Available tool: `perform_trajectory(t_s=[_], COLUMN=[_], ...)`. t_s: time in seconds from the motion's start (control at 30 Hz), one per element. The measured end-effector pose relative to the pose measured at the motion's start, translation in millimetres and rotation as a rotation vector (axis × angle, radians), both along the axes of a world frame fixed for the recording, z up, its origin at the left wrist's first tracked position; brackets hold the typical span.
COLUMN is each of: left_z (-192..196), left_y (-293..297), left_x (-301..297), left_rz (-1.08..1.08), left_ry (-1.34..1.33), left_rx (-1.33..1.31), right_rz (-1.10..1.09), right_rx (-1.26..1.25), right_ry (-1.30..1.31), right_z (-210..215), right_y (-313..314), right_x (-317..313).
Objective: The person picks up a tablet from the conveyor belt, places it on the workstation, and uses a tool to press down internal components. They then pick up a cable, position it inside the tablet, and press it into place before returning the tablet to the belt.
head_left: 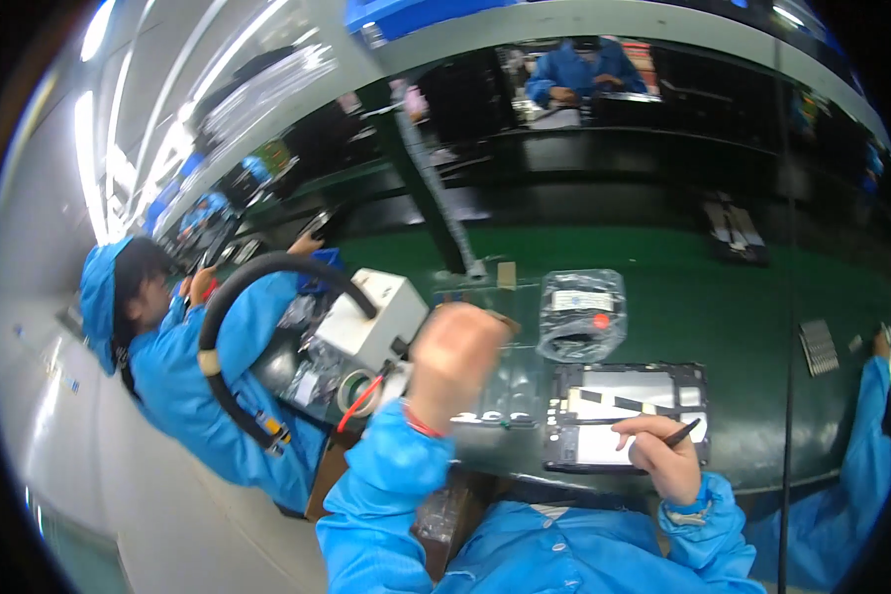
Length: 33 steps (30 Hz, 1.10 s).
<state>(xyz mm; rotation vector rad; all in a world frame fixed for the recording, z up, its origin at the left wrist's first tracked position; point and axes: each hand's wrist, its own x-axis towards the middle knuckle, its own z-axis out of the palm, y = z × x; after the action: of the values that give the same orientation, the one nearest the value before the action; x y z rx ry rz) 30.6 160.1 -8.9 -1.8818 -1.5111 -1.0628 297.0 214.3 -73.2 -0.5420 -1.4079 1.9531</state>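
My right hand (666, 459) is closed around a slim black pointed tool (683, 433); its exact kind does not show. The hand rests over the lower right part of an opened tablet (619, 451), whose black frame holds pale silver panels with a dark strip across them. My left hand (455, 358) is raised to the left of the tablet, beside a white box (374, 319) with a thick black hose. Motion smears its fingers, so whether it holds anything is hidden. Behind the tablet lies a clear plastic bag (582, 315) with a white label and a red dot.
A roll of tape (358, 393) and a red cable sit by the white box. One co-worker (208, 346) is at the left, another's sleeve (866, 436) at the right. A metal post (426, 178) rises from the green bench (752, 332). A ridged grey block (818, 347) lies right.
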Motion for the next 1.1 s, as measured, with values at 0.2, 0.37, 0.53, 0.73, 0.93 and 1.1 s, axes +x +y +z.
perform_trajectory(t_s=[0.2, 0.37, 0.53, 0.73, 0.93, 1.1], left_z=[-38, -58, -47, -44, -43, -46], left_y=[-35, -48, -49, -52, -61, -68], left_x=[74, 82, 87, 83, 82, 80], left_rz=[-0.326, -0.321, -0.295, -0.243, -0.230, -0.201], left_ry=[0.252, 0.252, -0.090, -0.247, -0.228, -0.193], left_rx=[0.050, -0.011, -0.073, -0.170, -0.161, -0.170], right_rz=[-0.087, -0.184, -0.293, -0.286, -0.243, -0.238], right_rx=[-0.015, -0.055, 0.381, 0.592, 0.646, 0.748], right_ry=[0.119, -0.014, -0.189, -0.248, -0.300, -0.320], right_z=[-14, -20, -31, -15, -11, -2], right_y=[-7, -14, -26, -38, -45, -51], right_x=[-44, -46, -39, -38, -34, -34])
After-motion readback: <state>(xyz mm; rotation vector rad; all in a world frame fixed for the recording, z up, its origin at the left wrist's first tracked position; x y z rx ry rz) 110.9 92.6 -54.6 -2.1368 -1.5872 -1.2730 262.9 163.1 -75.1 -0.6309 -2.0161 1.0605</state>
